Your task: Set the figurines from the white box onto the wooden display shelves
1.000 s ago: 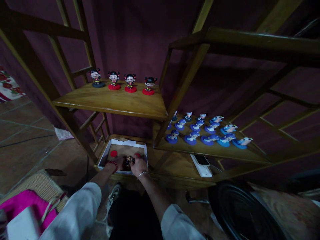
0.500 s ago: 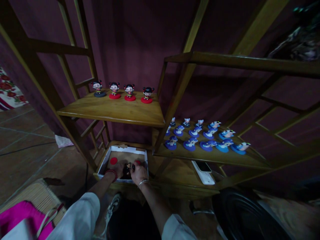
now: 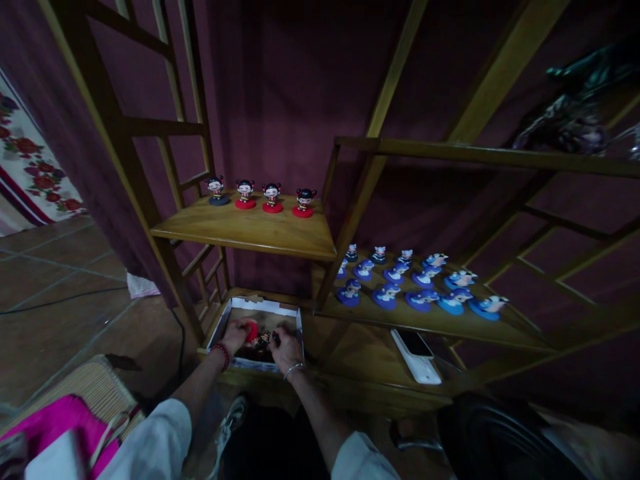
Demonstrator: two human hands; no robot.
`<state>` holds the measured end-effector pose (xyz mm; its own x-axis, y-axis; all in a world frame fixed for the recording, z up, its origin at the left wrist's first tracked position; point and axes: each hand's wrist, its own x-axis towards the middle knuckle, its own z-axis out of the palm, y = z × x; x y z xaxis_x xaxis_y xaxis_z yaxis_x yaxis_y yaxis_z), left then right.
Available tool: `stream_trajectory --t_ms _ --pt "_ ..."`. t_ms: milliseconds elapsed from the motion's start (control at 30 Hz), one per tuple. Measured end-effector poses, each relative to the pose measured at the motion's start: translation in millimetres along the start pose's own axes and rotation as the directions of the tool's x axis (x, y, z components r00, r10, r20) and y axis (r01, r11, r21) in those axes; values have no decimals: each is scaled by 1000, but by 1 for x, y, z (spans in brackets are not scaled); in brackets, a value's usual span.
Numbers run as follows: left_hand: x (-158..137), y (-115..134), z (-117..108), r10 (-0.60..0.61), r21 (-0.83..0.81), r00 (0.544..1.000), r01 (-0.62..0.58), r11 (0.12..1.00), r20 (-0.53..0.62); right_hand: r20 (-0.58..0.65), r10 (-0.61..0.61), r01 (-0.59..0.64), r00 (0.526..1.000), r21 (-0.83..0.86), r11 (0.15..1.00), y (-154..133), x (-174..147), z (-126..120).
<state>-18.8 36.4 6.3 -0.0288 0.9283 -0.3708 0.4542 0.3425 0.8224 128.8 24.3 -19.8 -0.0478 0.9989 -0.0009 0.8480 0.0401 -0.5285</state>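
Note:
Both hands are inside a shallow white cardboard box (image 3: 265, 306) on the low shelf. My left hand (image 3: 235, 337), with a red bead bracelet, has its fingers closed at the edge of a round red base (image 3: 252, 331). My right hand (image 3: 288, 350), wearing a silver bracelet, pinches a small dark piece (image 3: 275, 338) that looks like part of a figurine. Between the hands lie small dark and tan figurine parts (image 3: 263, 341), too dim to make out singly.
Several black-haired figurines (image 3: 272, 195) on round bases stand on the wooden shelf (image 3: 245, 233) above the box. Rows of blue and purple figurines (image 3: 385, 295) fill the shelf to the right. Below them lies a phone (image 3: 417, 343) on a white object. A black round seat (image 3: 495, 440) is at lower right.
My left hand has come to the red base, which has moved from the box's left part toward the middle. My right hand stays beside the dark parts. The view has shifted slightly.

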Motion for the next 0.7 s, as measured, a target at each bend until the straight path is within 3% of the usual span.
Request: stream_trajectory --t_ms 167,300,500,700 --pt "-11 2 -1 4 -304 1000 -8 953 -13 -32 49 -48 998 45 998 -2 -2 1" --pt "-21 1 -1 -18 -629 999 43 776 46 -34 65 -60 997 111 992 -6 -7 -3" --pt "-32 3 0 -33 -772 999 23 635 3 -65 71 -53 995 247 968 -13 -12 -10" --pt "-41 5 -1 -6 -939 999 33 343 33 -110 83 -32 990 406 913 -17 -13 -17"
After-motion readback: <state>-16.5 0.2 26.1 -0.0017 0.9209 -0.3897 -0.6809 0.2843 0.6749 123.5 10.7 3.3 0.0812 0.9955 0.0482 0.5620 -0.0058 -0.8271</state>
